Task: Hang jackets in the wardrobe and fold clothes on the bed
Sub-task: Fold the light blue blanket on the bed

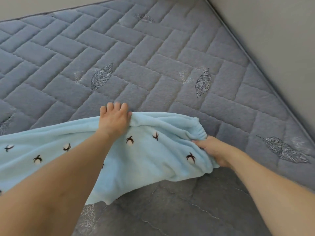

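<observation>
A light blue fleece garment [144, 160] with small dark-and-white embroidered motifs and an elastic waistband lies stretched across the near part of the bed [136, 65], running off the left edge of the view. My left hand [114, 119] grips its far top edge, fingers curled over the fabric. My right hand [213, 150] holds the gathered waistband at the garment's right end, with the fingers tucked under the cloth and partly hidden. The garment's near edge hangs over the bed's front side.
The bed wears a grey-blue quilted cover with stitched leaf patterns. A pale wall [272, 40] runs along its right side and another along the far edge. A dark grey marbled floor [179, 210] shows below the garment.
</observation>
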